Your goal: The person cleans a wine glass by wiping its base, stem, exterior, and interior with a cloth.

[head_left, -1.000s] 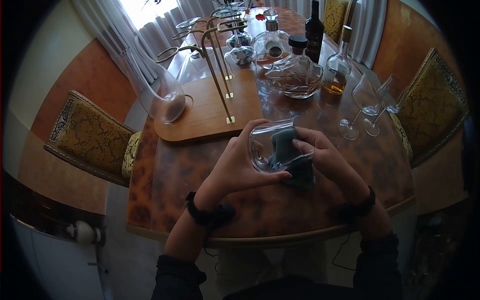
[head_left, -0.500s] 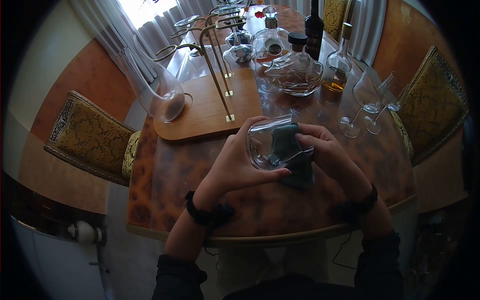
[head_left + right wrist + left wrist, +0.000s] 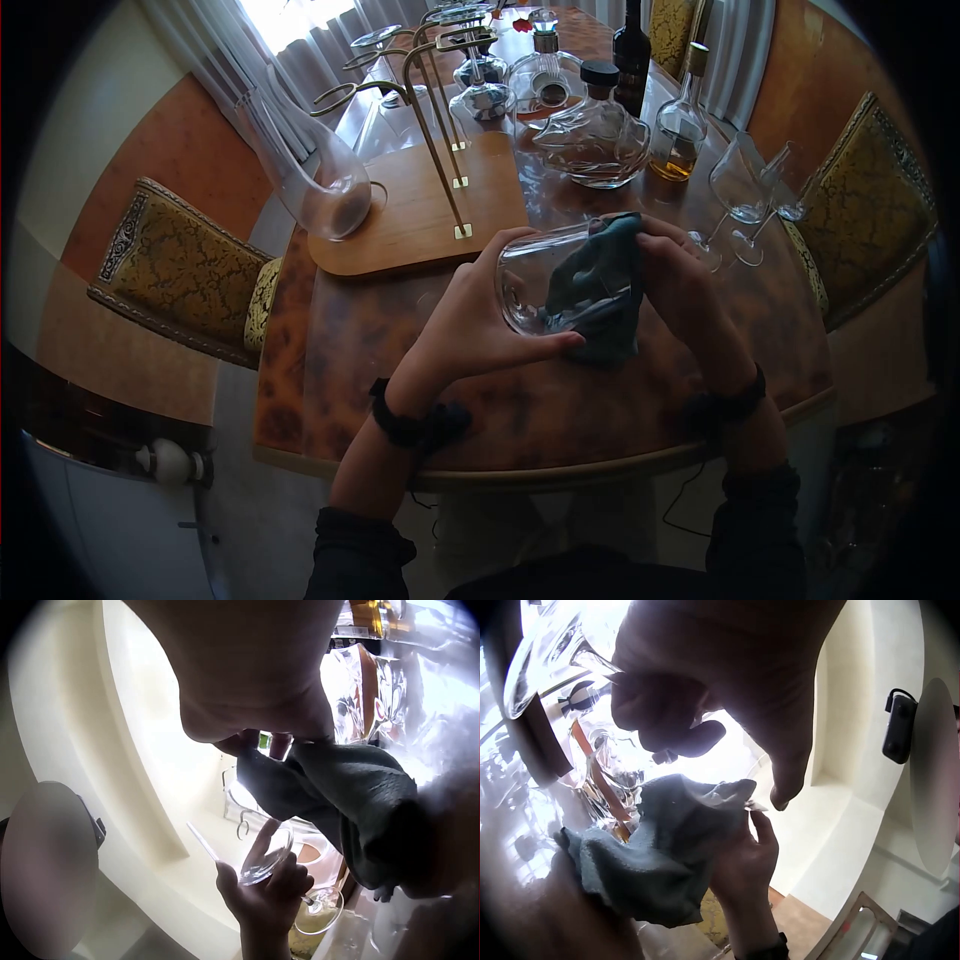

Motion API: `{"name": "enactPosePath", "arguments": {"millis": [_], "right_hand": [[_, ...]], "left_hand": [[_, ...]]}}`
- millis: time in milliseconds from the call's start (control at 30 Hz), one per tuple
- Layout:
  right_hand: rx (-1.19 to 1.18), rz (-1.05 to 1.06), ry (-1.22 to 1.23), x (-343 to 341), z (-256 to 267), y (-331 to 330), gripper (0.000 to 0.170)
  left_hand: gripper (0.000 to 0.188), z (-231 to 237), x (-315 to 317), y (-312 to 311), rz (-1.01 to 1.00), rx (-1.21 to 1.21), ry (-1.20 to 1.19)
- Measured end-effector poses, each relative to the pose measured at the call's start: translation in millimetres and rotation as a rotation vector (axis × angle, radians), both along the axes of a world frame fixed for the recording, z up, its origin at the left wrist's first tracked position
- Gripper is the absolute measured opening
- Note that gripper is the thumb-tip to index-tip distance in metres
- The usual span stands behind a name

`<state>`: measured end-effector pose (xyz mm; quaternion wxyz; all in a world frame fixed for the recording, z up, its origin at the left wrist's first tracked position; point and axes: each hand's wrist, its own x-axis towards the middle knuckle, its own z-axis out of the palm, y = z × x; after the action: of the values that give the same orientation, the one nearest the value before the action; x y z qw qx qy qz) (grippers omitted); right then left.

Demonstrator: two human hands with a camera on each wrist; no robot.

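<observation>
My left hand [image 3: 462, 318] grips a clear drinking glass [image 3: 532, 262] lying sideways in the air above the table, thumb along the near side and fingers round the far side. A grey-green cloth [image 3: 612, 290] drapes at the glass's right end, its lower part hanging below. My right hand [image 3: 682, 280] pinches the cloth near its upper right edge. In the left wrist view the cloth [image 3: 660, 847] hangs in loose folds beside the right hand [image 3: 746, 862]. The right wrist view shows the left hand [image 3: 262, 900] round the glass [image 3: 266, 859], with the cloth [image 3: 330, 787] bunched beneath the right hand.
A wooden stand [image 3: 420, 215] with brass arms holds upside-down glasses behind the left hand. A curved decanter [image 3: 335, 195] stands at left. A decanter with a black stopper [image 3: 595, 150], an amber-filled bottle [image 3: 677, 145] and wine glasses [image 3: 742, 190] stand back right.
My right hand has moved right and slightly up, drawing the cloth toward the glass's right end, where it now spreads wider. The left hand keeps its hold on the glass.
</observation>
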<state>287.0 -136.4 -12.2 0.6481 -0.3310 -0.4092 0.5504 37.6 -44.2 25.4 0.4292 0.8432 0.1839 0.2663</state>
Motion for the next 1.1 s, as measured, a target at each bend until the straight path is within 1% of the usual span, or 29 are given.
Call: {"name": "enactPosePath", "arguments": {"millis": [33, 100, 133, 200, 233, 300, 333, 400, 433, 500, 533, 600, 733, 800, 833, 900, 933, 1000, 1033, 1100], "right_hand": [[-0.002, 0.006, 0.0, 2.3, 4.6, 0.3, 0.033], [0.232, 0.09, -0.066, 3.9, 18.7, -1.5, 0.044], [0.233, 0.093, -0.065, 2.9, 21.5, -2.0, 0.044], [0.31, 0.0, -0.62, 0.9, 23.2, -4.9, 0.048], [0.306, -0.001, -0.618, 2.0, 23.2, -6.9, 0.048], [0.483, -0.124, -1.291, 5.1, 23.6, -6.8, 0.046], [0.486, -0.119, -1.288, 4.2, 21.5, -6.1, 0.046], [0.432, -0.086, -1.572, 0.9, 15.3, -6.4, 0.042], [0.431, -0.085, -1.568, -0.9, 14.7, -7.7, 0.042], [0.365, -0.067, -1.591, -4.3, 17.8, -10.9, 0.036], [0.363, -0.066, -1.59, -5.5, 19.5, -11.5, 0.036], [0.35, -0.092, -1.655, -8.7, 21.4, -11.9, 0.032], [0.389, -0.15, -1.709, -14.2, 13.9, -11.4, 0.032], [0.353, -0.163, -1.781, -16.2, 9.7, -9.3, 0.032], [0.35, -0.161, -1.78, -17.3, 10.8, -9.6, 0.032], [0.245, -0.078, -1.783, -18.9, 14.4, -10.5, 0.032], [0.245, -0.076, -1.782, -18.2, 13.7, -10.0, 0.032], [0.381, -0.047, -1.594, -14.2, 11.0, -9.7, 0.032], [0.379, -0.048, -1.593, -10.7, 9.4, -8.9, 0.032], [0.3, 0.164, -1.248, -0.8, 5.7, -5.0, 0.037]], "left_hand": [[0.094, -0.6, -0.4, 1.2, 0.006, -0.002, 0.0], [0.088, -2.5, 0.4, 4.0, -0.008, 0.001, -0.11], [0.088, -2.7, -0.5, 5.4, -0.005, 0.001, -0.11], [0.083, -4.0, -2.1, 7.9, -0.023, 0.044, -0.093], [0.083, -6.7, -2.4, 9.2, -0.025, 0.041, -0.091], [0.082, -12.7, -4.2, 13.0, -0.031, -0.039, -0.067], [0.082, -14.6, -4.9, 14.8, -0.024, -0.04, -0.066], [0.082, -15.4, -4.8, 16.4, -0.018, 0.08, 0.062], [0.082, -12.7, -5.0, 14.3, -0.017, 0.078, 0.066], [0.079, -4.8, -3.7, 8.4, -0.002, 0.059, 0.276], [0.079, -7.1, -2.7, 8.2, -0.003, 0.057, 0.276], [0.08, -12.2, -1.0, 7.9, 0.031, 0.195, 0.274], [0.085, -8.5, 2.7, -4.2, 0.065, 0.246, 0.359], [0.089, -8.6, 3.9, -9.2, 0.156, 0.382, 0.42], [0.089, -7.8, 4.2, -9.9, 0.154, 0.379, 0.421], [0.091, -6.0, 3.9, -10.3, 0.151, 0.407, 0.421], [0.091, -4.6, 3.6, -9.6, 0.153, 0.405, 0.422], [0.091, -2.3, 2.6, -8.1, 0.135, 0.396, 0.429], [0.091, -1.9, 2.0, -8.1, 0.133, 0.397, 0.43], [0.091, -0.7, 1.2, -7.8, 0.126, 0.357, 0.397]]}}
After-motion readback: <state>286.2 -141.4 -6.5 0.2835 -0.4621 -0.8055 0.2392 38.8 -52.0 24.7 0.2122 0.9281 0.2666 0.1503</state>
